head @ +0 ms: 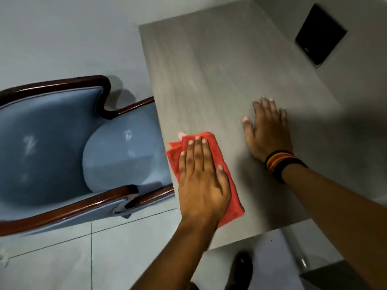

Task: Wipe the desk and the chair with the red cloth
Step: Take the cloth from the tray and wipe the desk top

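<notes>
Pressing your left hand (pixel 201 183), fingers (pixel 196 151) together, flat on the soft, limp red microfibre cloth (pixel 228 185), brace your splayed right hand (pixel 267 132) on the grey wood-grain desk (pixel 209 70).

The cloth (pixel 217 164) lies flat on the desk (pixel 219 70), at its left edge, under the fingers (pixel 196 151) of the left hand (pixel 202 185), and reaches past them on both sides; the right hand (pixel 268 130) rests palm-down on the desk to the right of those fingers, apart from the cloth; a wristband (pixel 282 162) sits on its wrist; the chair (pixel 62 147) stands left of the fingers, its seat partly under the desk edge; a flat panel (pixel 321 35) sits in the desktop far beyond the right hand's fingertips.
</notes>
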Demonstrator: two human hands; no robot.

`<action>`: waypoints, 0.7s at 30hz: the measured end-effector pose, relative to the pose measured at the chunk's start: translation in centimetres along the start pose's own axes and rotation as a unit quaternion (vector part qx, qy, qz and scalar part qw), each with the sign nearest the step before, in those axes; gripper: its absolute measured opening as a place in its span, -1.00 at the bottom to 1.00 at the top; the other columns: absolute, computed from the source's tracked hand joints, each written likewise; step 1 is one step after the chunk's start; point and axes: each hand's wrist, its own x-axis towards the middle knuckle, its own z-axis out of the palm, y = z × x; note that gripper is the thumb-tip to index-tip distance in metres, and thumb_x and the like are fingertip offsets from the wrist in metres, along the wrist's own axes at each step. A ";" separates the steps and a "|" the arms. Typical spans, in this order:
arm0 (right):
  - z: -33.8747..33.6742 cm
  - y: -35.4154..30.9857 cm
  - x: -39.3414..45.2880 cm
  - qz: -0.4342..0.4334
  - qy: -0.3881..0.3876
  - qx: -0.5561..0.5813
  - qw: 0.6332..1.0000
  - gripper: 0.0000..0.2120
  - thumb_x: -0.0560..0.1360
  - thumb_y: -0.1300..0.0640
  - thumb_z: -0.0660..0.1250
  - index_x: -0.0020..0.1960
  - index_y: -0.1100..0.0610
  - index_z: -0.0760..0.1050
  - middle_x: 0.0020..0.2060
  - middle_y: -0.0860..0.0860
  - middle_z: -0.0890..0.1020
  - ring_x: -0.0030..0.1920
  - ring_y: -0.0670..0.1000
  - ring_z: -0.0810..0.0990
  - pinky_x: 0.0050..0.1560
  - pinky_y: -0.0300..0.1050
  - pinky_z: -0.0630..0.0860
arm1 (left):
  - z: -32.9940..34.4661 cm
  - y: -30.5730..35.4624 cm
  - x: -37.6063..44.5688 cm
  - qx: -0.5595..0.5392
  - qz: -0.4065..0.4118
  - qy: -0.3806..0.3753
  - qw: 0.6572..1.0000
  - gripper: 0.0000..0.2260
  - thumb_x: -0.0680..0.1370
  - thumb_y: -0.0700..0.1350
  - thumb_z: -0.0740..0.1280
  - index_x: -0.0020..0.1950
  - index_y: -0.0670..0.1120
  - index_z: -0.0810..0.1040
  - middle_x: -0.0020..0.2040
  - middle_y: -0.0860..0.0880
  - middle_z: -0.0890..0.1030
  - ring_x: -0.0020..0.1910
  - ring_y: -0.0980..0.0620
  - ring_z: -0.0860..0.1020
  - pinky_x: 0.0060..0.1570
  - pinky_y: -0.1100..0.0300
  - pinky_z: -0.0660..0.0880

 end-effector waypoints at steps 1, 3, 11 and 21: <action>0.0 0.0 0.1 -0.004 0.001 -0.003 1.000 -0.40 0.61 -0.12 0.07 0.55 0.18 0.28 0.59 0.19 0.28 0.62 0.20 0.17 0.61 0.27 0.04 | -0.1 -0.2 1.6 0.001 0.002 0.003 1.000 -0.38 0.71 0.12 -0.12 0.72 -0.11 -0.10 0.74 -0.08 -0.09 0.72 0.00 -0.16 0.69 -0.01 -0.22; -0.1 0.1 0.0 -0.009 0.004 -0.002 1.000 -0.39 0.60 -0.12 0.05 0.54 0.19 0.28 0.59 0.21 0.29 0.62 0.21 0.17 0.61 0.28 0.04 | -0.3 -0.2 6.1 -0.002 0.014 0.022 1.000 -0.39 0.71 0.12 -0.08 0.72 -0.12 -0.05 0.74 -0.10 -0.03 0.72 -0.02 -0.12 0.69 0.01 -0.22; -0.4 0.0 -0.5 -0.010 0.004 0.006 1.000 -0.38 0.63 -0.13 -0.02 0.55 0.22 0.27 0.60 0.21 0.25 0.64 0.20 0.12 0.63 0.26 -0.03 | 1.1 2.6 2.0 -0.005 -0.044 0.056 0.997 -0.40 0.73 0.09 -0.09 0.71 -0.16 -0.06 0.73 -0.15 -0.06 0.72 -0.07 -0.14 0.69 -0.08 -0.12; -0.3 0.2 -0.9 -0.018 -0.017 0.006 1.000 -0.40 0.67 -0.13 -0.04 0.58 0.19 0.22 0.63 0.17 0.20 0.65 0.16 0.07 0.64 0.21 -0.08 | 0.8 1.3 7.1 0.024 -0.069 0.032 0.997 -0.39 0.73 0.10 -0.09 0.71 -0.17 -0.06 0.73 -0.16 -0.03 0.72 -0.09 -0.09 0.69 -0.07 -0.15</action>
